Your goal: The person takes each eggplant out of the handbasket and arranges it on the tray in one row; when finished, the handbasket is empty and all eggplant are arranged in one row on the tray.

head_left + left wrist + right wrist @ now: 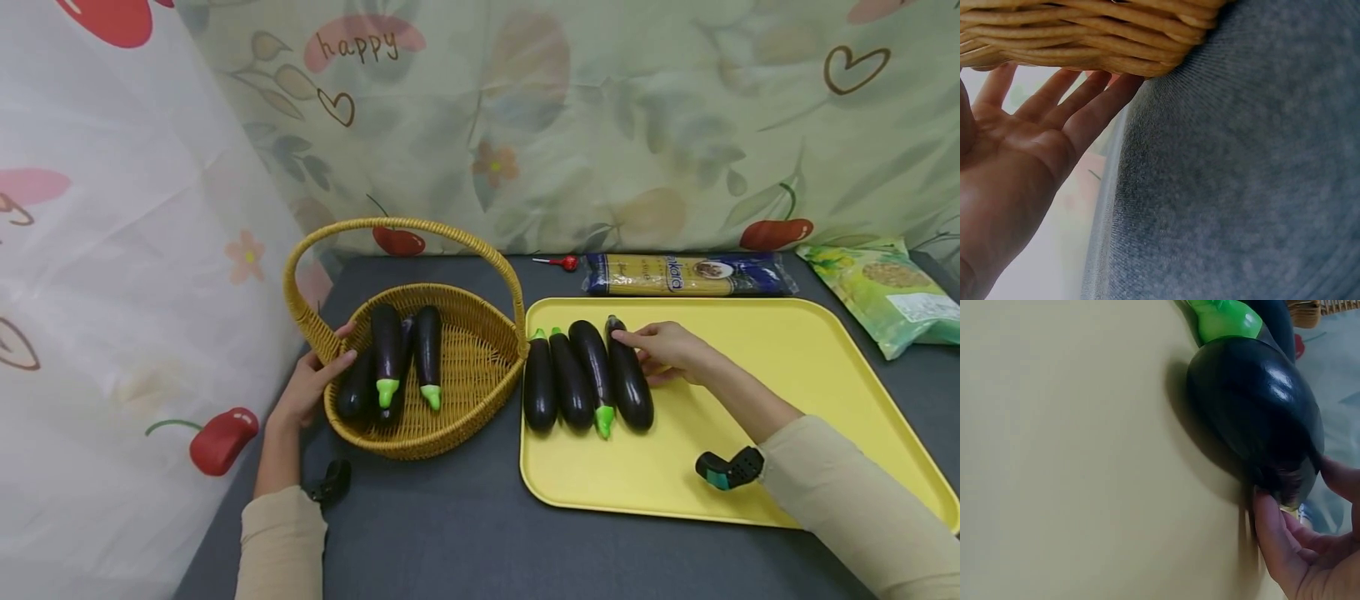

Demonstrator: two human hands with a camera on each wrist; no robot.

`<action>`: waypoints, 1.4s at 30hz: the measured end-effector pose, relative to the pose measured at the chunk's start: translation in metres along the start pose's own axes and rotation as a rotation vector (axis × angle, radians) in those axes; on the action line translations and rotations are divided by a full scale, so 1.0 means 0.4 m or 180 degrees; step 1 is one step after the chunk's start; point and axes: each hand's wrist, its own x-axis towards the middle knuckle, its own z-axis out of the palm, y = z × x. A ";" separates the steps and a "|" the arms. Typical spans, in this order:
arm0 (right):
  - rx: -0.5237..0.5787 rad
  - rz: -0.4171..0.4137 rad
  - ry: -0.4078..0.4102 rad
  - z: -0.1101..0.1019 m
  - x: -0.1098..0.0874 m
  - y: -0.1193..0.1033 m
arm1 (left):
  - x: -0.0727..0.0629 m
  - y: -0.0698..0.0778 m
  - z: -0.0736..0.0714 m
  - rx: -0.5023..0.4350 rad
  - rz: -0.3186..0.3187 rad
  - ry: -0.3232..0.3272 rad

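A wicker basket (480, 421) with a tall arched handle holds several dark eggplants (429, 346) with green stem ends. My left hand (306, 383) grips its left side, thumb over the rim near the handle's base; in the left wrist view the fingers (1054, 103) reach along the outer weave. Several eggplants (572, 379) lie side by side at the left of a yellow tray (720, 467). My right hand (667, 350) holds the rightmost eggplant (632, 387) near its far end, thumb on one side and fingers on the other, as the right wrist view also shows.
Behind the tray lie a pack of spaghetti (667, 275) and a red lollipop (568, 263). A green-yellow bag (885, 292) sits at the back right. Printed curtains (450, 125) hang behind and to the left of the dark tabletop (450, 525).
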 end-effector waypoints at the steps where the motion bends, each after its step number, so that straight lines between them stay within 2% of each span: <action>1: 0.0005 0.0005 -0.0001 -0.002 0.000 0.001 | 0.000 0.000 0.000 0.0001 -0.0004 0.0002; 7: 0.0201 -0.0021 -0.0093 -0.032 0.000 0.007 | 0.000 0.001 0.000 -0.0006 -0.0042 0.0007; 13: 0.0522 -0.0203 -0.0322 -0.067 -0.008 0.000 | -0.002 0.002 -0.001 -0.0028 -0.0034 0.0004; 18: 0.0706 -0.0356 -0.0551 -0.083 -0.025 -0.016 | -0.002 0.000 -0.002 -0.0038 -0.0011 -0.0005; 22: 0.0739 -0.0447 -0.0854 -0.079 -0.032 -0.027 | -0.001 -0.001 -0.003 -0.0023 -0.0016 -0.0005; 29: 0.0888 -0.0709 -0.1593 -0.030 -0.040 -0.056 | 0.000 -0.001 -0.004 -0.0024 -0.0007 -0.0015; 32: 0.1024 -0.0839 -0.1870 0.002 -0.047 -0.078 | -0.001 -0.002 -0.003 -0.0110 -0.0011 -0.0031; 36: 0.1164 -0.0929 -0.2129 0.053 -0.058 -0.111 | -0.001 -0.003 -0.002 -0.0204 -0.0026 -0.0036; 42: 0.1194 -0.0986 -0.2417 0.135 -0.059 -0.155 | 0.000 -0.004 -0.001 -0.0182 -0.0034 -0.0024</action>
